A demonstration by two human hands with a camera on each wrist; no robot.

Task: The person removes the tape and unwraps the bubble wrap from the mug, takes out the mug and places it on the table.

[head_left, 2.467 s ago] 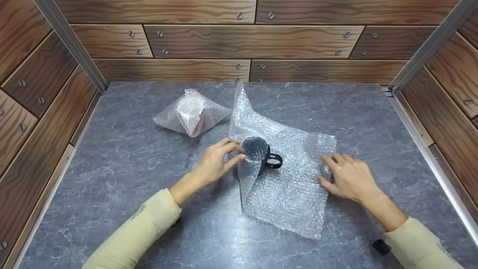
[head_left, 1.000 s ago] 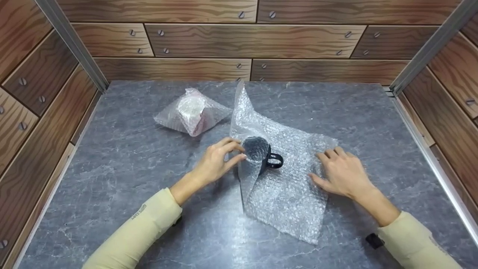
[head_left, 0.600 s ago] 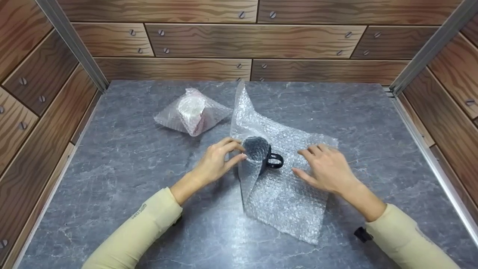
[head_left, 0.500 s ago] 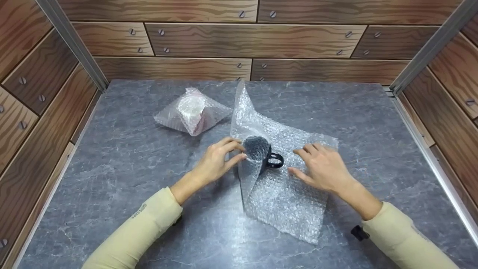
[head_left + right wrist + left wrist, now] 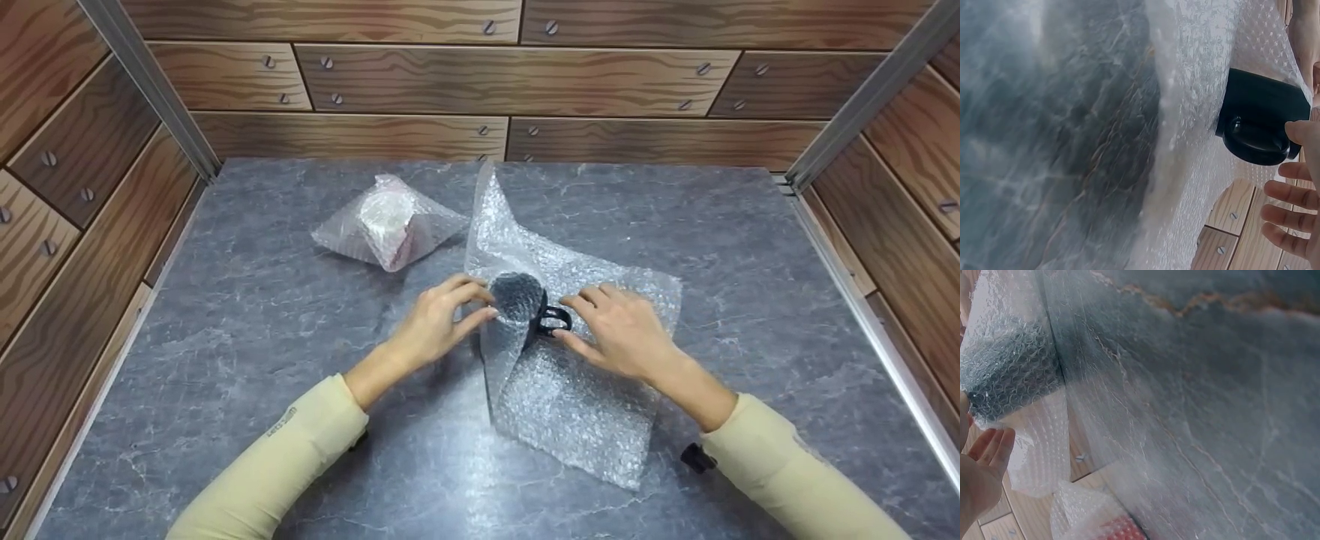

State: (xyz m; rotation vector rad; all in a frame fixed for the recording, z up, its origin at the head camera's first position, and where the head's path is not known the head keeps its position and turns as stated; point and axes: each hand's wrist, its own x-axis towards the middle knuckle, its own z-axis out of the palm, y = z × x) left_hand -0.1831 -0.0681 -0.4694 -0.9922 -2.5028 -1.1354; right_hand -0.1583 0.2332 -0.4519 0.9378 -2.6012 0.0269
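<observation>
Curled round the wrapped side of one black mug [image 5: 525,307], the left hand [image 5: 435,326] holds bubble wrap [image 5: 577,390] against it; the right hand [image 5: 619,334] has thumb and fingers at the mug's handle, though whether they pinch it I cannot tell. From the head view, one sheet lies mid-table [image 5: 262,337] with the mug on its left part, and one wrapped bundle [image 5: 386,225] sits farther off to the left. The left wrist view shows the mug [image 5: 1010,374] dark behind bubbles and the left hand's fingertips [image 5: 994,444] beside it. The right wrist view alone shows the bare handle [image 5: 1255,140], the right hand's fingers [image 5: 1292,202] spread just beside it.
</observation>
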